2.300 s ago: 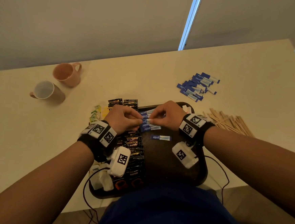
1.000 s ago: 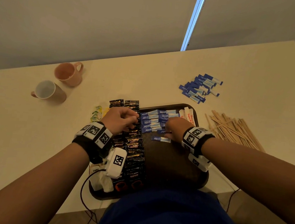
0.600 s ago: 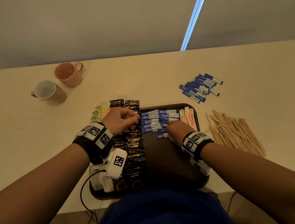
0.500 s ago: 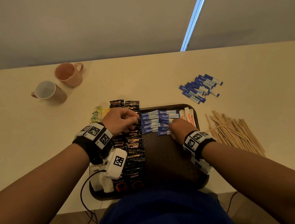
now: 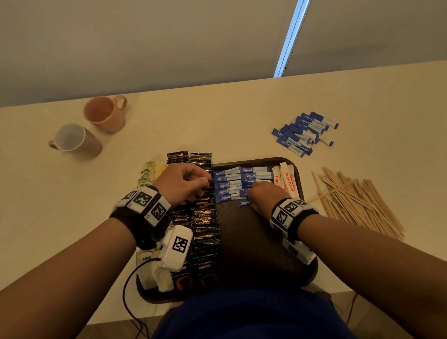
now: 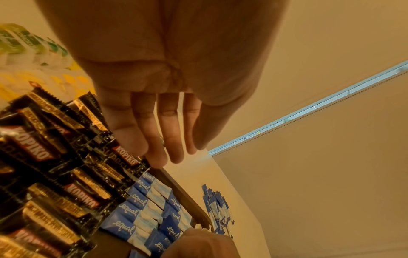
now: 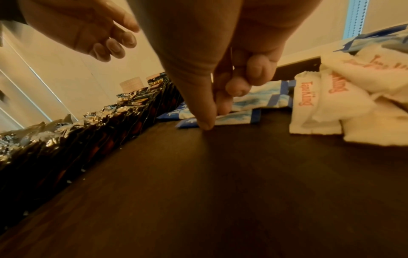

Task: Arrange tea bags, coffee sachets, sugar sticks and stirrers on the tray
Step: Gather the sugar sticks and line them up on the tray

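A dark brown tray [image 5: 253, 246] lies in front of me. Black coffee sachets [image 5: 203, 224] run down its left side. Blue sugar sticks [image 5: 232, 182] lie in rows at its far end, with white sachets [image 5: 286, 178] to their right. My right hand [image 5: 250, 192] is low over the nearest row, where thumb and forefinger pinch one blue sugar stick [image 7: 238, 117] that lies flat on the tray [image 7: 220, 183]. Over the far coffee sachets [image 6: 66, 174] my left hand [image 5: 202, 185] hovers with loosely curled fingers [image 6: 174, 150], holding nothing.
On the table, a loose pile of blue sugar sticks [image 5: 304, 133] lies beyond the tray. Wooden stirrers [image 5: 358, 204] are heaped to its right, and green and yellow tea bags [image 5: 147, 172] lie at its left. Two mugs [image 5: 105, 112] [image 5: 74, 141] stand far left.
My right hand has slid the lone sugar stick from the middle of the tray up against the near row of sticks. My left hand has stayed over the coffee sachets.
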